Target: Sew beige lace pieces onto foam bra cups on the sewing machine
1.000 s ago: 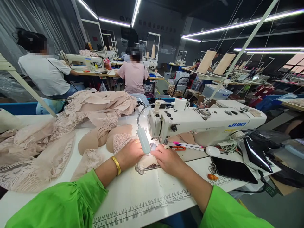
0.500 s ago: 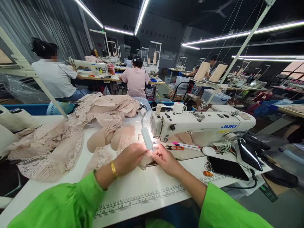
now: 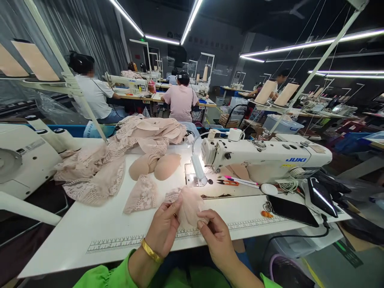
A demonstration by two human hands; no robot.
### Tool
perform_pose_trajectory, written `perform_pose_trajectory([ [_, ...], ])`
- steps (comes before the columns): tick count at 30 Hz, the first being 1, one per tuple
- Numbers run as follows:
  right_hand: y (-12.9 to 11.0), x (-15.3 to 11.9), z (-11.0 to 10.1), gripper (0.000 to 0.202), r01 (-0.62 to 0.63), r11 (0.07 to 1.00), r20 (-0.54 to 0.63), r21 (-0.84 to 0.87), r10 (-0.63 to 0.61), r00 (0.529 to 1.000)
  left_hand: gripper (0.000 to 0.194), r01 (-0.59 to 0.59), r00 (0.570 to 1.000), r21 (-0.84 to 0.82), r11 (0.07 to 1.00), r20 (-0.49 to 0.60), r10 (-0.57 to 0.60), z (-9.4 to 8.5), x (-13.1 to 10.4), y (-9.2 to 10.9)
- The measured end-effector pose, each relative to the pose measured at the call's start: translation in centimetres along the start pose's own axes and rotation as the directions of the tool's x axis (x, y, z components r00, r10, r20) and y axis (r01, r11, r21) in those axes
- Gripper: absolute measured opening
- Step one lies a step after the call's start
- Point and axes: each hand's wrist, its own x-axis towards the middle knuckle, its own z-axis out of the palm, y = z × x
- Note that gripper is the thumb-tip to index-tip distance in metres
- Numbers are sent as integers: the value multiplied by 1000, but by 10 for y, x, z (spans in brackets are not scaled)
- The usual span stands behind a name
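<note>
One pale lace piece (image 3: 189,206), pinched on two sides, its folds hard to read

Take the lace piece as the clock's centre: it hangs above the table's (image 3: 90,224) near edge, blurring part of the printed ruler (image 3: 120,242) from view. At eight o'clock the left hand (image 3: 166,225) has thumb and fingers closed on its edge; the lower fingers go partly behind the cloth. Near five, the right hand (image 3: 217,236) has thumb and forefinger drawn nearly together on the other edge, and the exact contact is unclear.

At twelve, a small lamp (image 3: 197,166) hides part of the plate beneath the sewing machine (image 3: 270,158), whose body lies toward two. Orange snips (image 3: 228,183) sit at two, a dark phone (image 3: 292,211) at three. Another lace panel (image 3: 141,194) lies between nine and ten, foam cups (image 3: 168,166) overlapping at eleven. Farther past nine, a second machine (image 3: 27,160) is cut off by the frame. Both green sleeves (image 3: 105,278) are cropped below.
</note>
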Motion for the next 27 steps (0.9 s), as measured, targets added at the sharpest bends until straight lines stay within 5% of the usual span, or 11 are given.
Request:
perform_pose_trajectory([
  [3, -4, -1, -5, 28, -50, 997, 38, 56, 47, 998, 37, 20, 999, -53, 998, 34, -18, 11, -7, 3],
  [7, -14, 13, -10, 41, -78, 990, 68, 121, 70, 995, 11, 128, 991, -102, 987, 41, -124, 12, -10, 7],
  [11, -19, 19, -7, 28, 199, 976, -69, -92, -206, 976, 29, 233, 972, -202, 951, 55, -227, 10, -15, 1],
  [14, -19, 13, -2, 43, 448, 829, 35, -335, -464, 885, 31, 175, 961, -52, 983, 225, -160, 14, -22, -12],
  [16, -17, 8, 1, 48, 521, 752, 84, -404, -536, 840, 22, 116, 970, -15, 993, 217, -110, 19, -24, -18],
  [21, -11, 7, -1, 23, 312, 920, -212, -235, -362, 908, 31, 296, 952, -244, 923, 0, -305, 24, -13, -13],
  [24, -9, 10, -2, 17, 224, 965, -308, -134, -255, 916, 38, 341, 940, -284, 896, 133, -316, 23, -12, -12],
  [27, -5, 5, 0, 17, 214, 971, -279, -106, -236, 931, 35, 274, 940, -179, 945, 257, -224, 24, -13, -16],
])
